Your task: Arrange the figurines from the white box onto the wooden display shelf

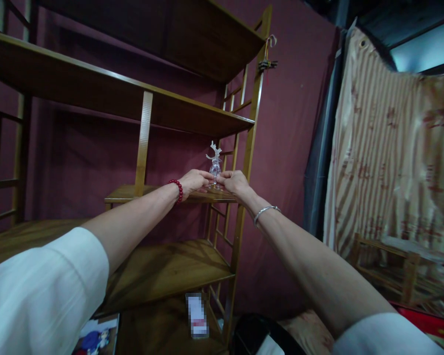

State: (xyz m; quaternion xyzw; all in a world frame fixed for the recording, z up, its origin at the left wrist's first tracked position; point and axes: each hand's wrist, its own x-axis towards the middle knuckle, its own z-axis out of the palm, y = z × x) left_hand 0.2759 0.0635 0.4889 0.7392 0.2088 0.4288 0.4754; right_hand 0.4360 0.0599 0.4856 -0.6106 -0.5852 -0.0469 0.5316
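Both arms reach forward to a small clear ornament (215, 165) with a pale, antler-like branching top. It is upright at the right end of a short wooden shelf (122, 193). My left hand (195, 183) grips its lower part from the left, fingers closed. From the right, my right hand (235, 182) pinches the same lower part. The ornament's base is partly hidden by the fingers, so I cannot tell whether it touches the shelf. A red bead bracelet (179, 191) circles my left wrist and a silver bangle (265, 211) my right.
A tall wooden shelving unit (240, 236) stands against a maroon wall. A blurred white box (197, 315) is low down in it. Striped curtain (385, 148) hangs at right, above a wooden rack (409, 276). A black bag-like thing (255, 333) lies at the bottom.
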